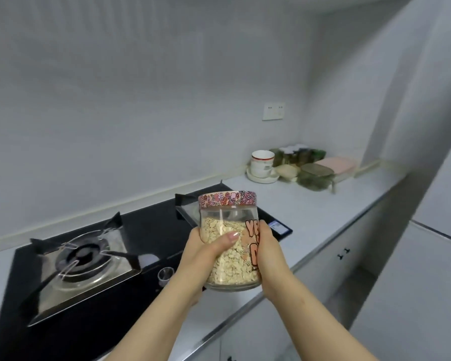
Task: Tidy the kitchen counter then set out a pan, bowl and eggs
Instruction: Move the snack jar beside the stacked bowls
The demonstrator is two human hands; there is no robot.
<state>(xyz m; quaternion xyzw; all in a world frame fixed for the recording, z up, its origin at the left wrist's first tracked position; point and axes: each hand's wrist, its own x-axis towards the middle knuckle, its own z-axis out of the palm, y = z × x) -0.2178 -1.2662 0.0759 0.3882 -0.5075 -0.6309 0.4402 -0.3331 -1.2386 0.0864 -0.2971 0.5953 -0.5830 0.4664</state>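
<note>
Pale table, black gas hob left of the left hand, white bowls and lidded containers well beyond the right hand

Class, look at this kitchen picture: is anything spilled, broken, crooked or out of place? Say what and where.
Nothing is spilled or broken. Only the jar of oats is off the counter: the left hand and right hand hold it up near the stove, lid on. The cups and containers sit grouped in the far corner.
</note>
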